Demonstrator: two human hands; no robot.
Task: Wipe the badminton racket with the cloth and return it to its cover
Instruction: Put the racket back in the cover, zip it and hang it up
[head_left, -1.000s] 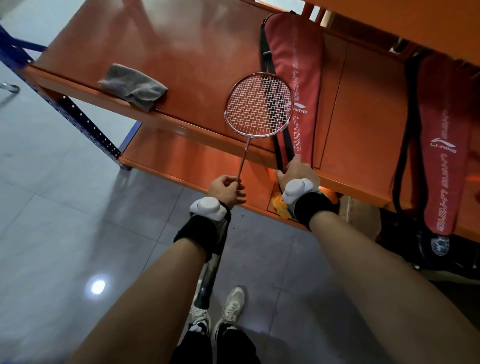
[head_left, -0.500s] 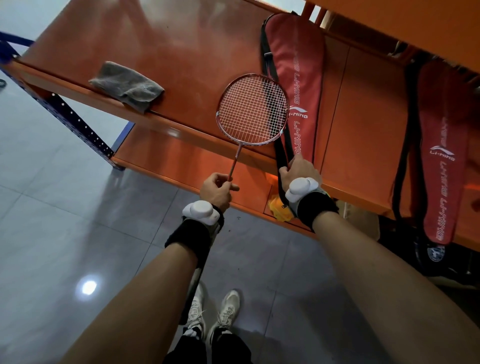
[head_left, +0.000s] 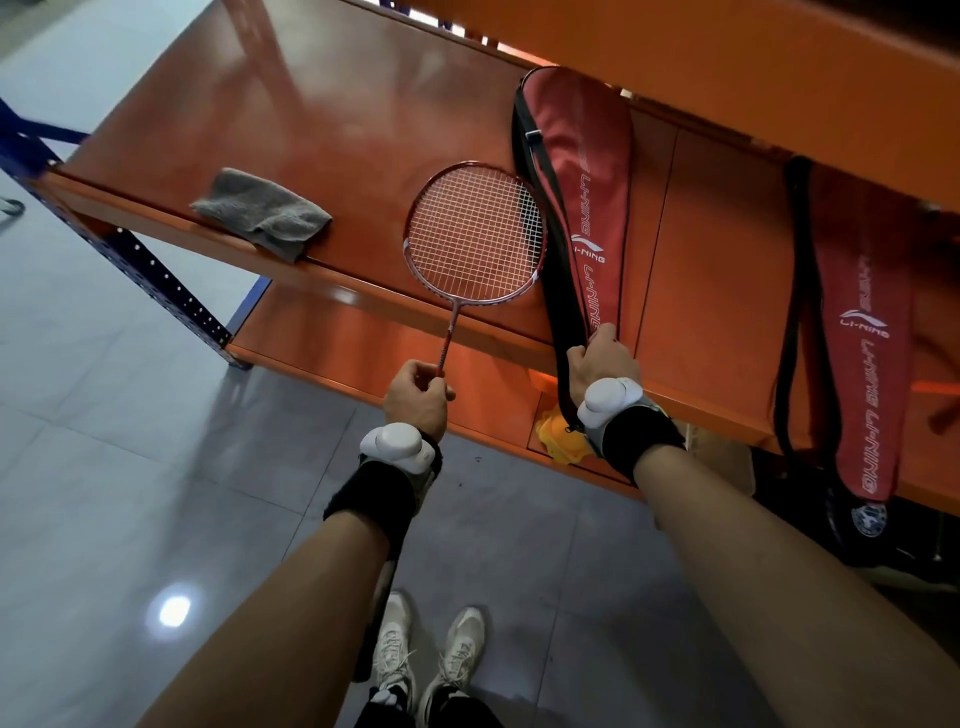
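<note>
Left hand (head_left: 418, 400) fingers pinched the racket (head_left: 474, 236) shaft at centre, right hand (head_left: 602, 364) fingers gripped the red cover (head_left: 584, 171), grey cloth (head_left: 262, 210) lay upper left on the shelf (head_left: 337, 104).

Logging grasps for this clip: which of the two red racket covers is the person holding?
The left cover, beside the racket head; the right hand grips its lower end. The other cover, far right, is untouched.

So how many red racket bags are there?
2. One cover lies on the shelf beside the racket, its bottom end held by the right hand. The other cover lies further right. More may be hidden.
</note>
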